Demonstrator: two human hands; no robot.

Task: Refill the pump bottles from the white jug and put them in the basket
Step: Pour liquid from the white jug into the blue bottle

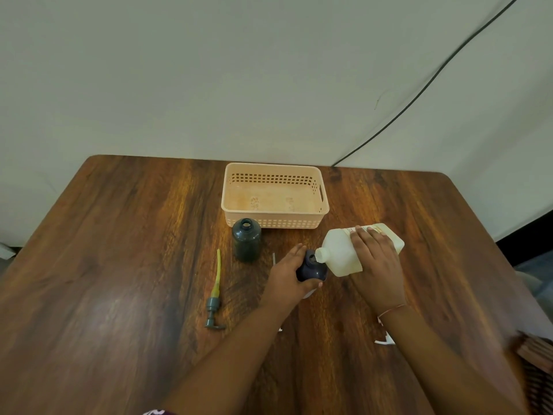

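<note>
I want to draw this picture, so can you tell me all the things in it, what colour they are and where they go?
table: 1, dark brown wood, fills the lower picture
basket: 1, peach, far middle of the table
open bottle: 1, dark grey, upright just in front of the basket
held bottle: 1, dark blue, middle of the table
white jug: 1, white, tipped with its spout at the held bottle's mouth
pump: 1, grey head with yellow tube, lying left of the bottles
cable: 1, black, on the wall at right
left hand: 1, wrapped round the held bottle
right hand: 1, gripping the white jug
</note>
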